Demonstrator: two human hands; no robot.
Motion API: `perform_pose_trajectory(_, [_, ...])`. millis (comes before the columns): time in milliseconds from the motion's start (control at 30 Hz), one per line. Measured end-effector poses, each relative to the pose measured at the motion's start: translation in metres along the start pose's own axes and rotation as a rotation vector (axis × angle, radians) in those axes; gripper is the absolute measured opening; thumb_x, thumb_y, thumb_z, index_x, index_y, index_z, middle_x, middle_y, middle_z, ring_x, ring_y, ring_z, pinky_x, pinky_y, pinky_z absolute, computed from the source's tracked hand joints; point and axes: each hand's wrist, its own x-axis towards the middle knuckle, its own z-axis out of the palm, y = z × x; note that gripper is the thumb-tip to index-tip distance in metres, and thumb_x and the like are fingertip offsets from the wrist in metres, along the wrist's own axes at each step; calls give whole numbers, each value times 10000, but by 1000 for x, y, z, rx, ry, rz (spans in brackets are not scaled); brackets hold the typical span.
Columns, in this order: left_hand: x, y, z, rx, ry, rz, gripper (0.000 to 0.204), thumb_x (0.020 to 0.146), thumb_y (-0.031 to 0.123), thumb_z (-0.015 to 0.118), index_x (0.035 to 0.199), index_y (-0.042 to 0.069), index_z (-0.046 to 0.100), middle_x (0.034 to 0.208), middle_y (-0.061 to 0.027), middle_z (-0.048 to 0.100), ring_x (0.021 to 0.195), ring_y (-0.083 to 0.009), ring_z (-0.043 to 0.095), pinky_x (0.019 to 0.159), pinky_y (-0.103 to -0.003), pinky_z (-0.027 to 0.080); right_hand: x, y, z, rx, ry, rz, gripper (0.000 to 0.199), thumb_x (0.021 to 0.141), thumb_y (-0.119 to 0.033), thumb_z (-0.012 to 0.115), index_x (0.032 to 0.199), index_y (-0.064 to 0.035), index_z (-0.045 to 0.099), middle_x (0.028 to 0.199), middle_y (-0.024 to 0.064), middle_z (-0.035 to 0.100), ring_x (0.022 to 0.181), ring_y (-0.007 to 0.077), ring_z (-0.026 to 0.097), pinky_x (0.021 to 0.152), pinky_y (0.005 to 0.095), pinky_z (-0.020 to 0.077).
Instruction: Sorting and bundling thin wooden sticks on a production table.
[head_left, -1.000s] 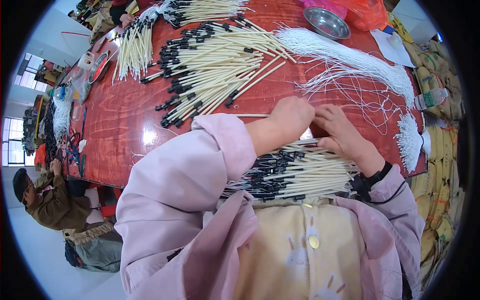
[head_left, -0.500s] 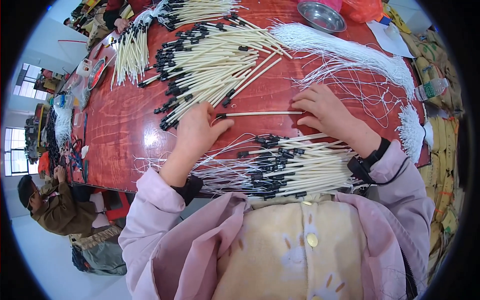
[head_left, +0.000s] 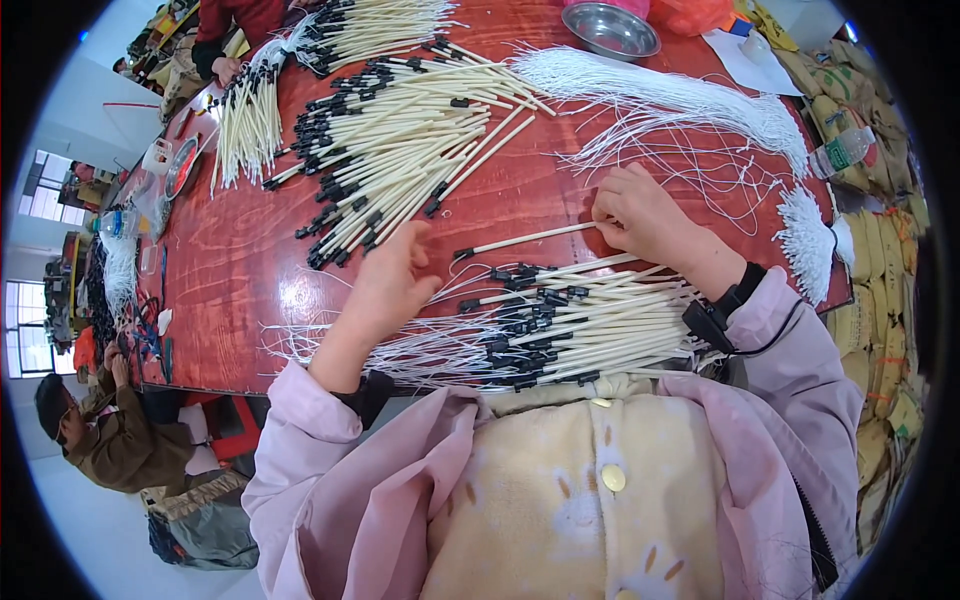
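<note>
Between the fingers of my right hand point(head_left: 640, 222) is one end of a cream stick point(head_left: 530, 240) with a black clip on its other end. The stick slants down to the left, its black end beside a near pile. My left hand point(head_left: 397, 275) hovers left of that black end, fingers apart and holding nothing. Just beyond it spreads a large heap of similar cream sticks point(head_left: 410, 130) with black ends. Close to my body lies the near pile of sticks point(head_left: 600, 320), black ends to the left, with thin white strings point(head_left: 430, 345) trailing from them.
A long bundle of white strings point(head_left: 660, 95) stretches across the far right, with a tied bunch point(head_left: 803, 240) nearer. Behind it stands a metal bowl point(head_left: 612, 32). More sticks point(head_left: 248, 125) lie far left, near another person's hand point(head_left: 226, 70). Another person point(head_left: 110, 430) sits at the left.
My right fingers have closed on the stick's end, and its black end has swung nearer to my body. My left hand has shifted slightly away from it.
</note>
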Motion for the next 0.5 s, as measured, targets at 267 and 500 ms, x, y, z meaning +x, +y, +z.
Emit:
perform_pose_trajectory(267, [11,1,18,21,-15,224,131,904,78,672,965,-32,708,809,-202,679,751,-387,659,716,-424,534,-3,-4,-1,37,-52,57,114,708,-29,698,742,-81,601,795,50,575,827,247,560,806,372,407])
perform_pose_trajectory(500, [-13,-36,-99,-37,497,-225,252,1033,228,566,930,56,719,672,12,563,579,-57,523,483,-254,371,-26,-21,-61,73,-71,97,153,691,-35,718,742,-77,580,796,44,591,825,248,574,807,376,408])
